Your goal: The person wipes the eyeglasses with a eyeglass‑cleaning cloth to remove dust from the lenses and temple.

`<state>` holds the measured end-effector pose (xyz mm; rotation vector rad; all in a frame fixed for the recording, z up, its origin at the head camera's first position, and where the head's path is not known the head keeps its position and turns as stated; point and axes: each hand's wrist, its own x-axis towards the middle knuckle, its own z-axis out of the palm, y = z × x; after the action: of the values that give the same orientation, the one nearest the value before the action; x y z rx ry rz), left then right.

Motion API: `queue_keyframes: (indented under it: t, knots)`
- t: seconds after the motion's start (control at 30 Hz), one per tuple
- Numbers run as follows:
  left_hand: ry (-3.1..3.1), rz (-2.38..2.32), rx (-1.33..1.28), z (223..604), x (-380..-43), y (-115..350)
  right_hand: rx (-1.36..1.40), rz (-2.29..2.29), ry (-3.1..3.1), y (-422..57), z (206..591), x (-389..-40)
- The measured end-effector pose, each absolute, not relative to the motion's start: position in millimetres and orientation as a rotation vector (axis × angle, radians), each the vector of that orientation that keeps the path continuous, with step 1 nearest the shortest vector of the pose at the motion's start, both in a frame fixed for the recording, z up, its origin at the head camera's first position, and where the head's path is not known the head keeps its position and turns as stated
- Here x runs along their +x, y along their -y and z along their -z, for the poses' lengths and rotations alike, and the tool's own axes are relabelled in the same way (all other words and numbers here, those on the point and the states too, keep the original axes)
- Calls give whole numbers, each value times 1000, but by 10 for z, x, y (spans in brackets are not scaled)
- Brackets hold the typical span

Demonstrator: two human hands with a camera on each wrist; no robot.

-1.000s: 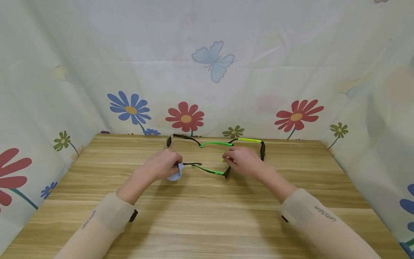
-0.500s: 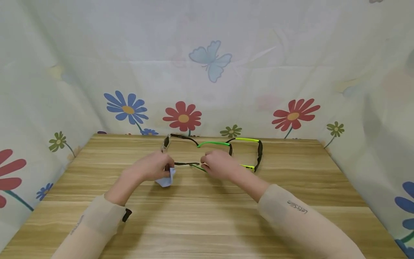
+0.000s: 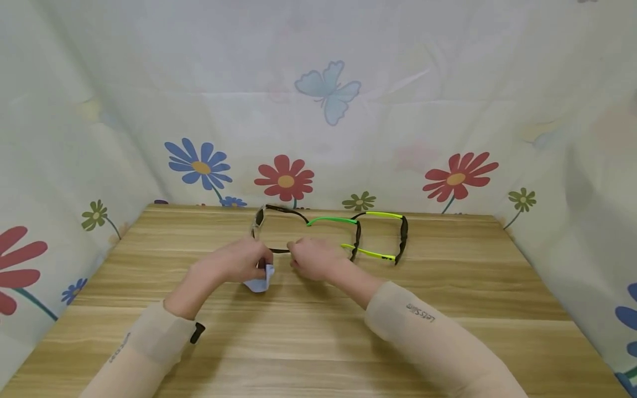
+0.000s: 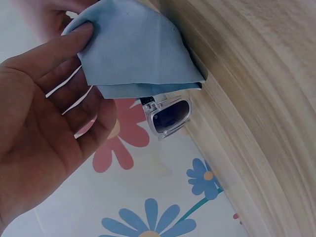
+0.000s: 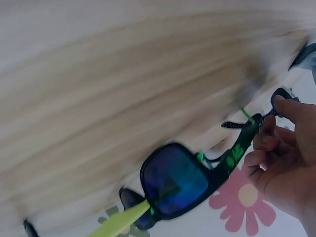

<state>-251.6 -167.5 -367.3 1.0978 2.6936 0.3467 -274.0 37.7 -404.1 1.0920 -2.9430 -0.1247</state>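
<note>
My left hand (image 3: pixel 236 262) pinches a folded light blue cloth (image 4: pixel 133 49) between thumb and fingers, low over the table. Just behind it stand the clear-framed sunglasses (image 3: pixel 259 217) with black temples. My right hand (image 3: pixel 315 258) is at the near black temple's tip, fingers loosely curled in the right wrist view; whether they grip the temple is unclear. That hand hides most of the near temple of the middle sunglasses (image 5: pixel 175 180), which have dark blue lenses and green temples. Rightmost are black sunglasses (image 3: pixel 404 232) with yellow temples. All three pairs have their temples unfolded.
A wood-grain table (image 3: pixel 318 342) extends under both arms. Close behind its back edge hangs a pale curtain (image 3: pixel 428 66) printed with flowers and a butterfly, which also encloses the left and right sides.
My right hand has moved left, from the yellow temple's tip past the green one to the black one. My left hand has shifted slightly left and nearer with the cloth.
</note>
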Motion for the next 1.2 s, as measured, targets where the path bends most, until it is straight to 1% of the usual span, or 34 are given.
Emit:
queue_keyframes:
  t: [0.3, 0.5, 0.67, 0.93, 1.2]
  knots:
    - [-2661, -376, 1148, 3676, -2469, 1650, 1088, 2, 2898, -175, 4084, -2742]
    - [-2663, -378, 1087, 3701, -2455, 1633, 1122, -58, 2916, -66, 4083, -2762]
    - [-2667, -381, 1081, 3715, -2443, 1628, 1126, -150, 2936, -25, 4107, -2789]
    - [-2648, -398, 1144, 3736, -2440, 1615, 1156, -299, 2907, -19, 4138, -2808]
    - [-2653, -389, 1142, 3746, -2435, 1606, 1050, -374, 2901, -23, 4109, -2824]
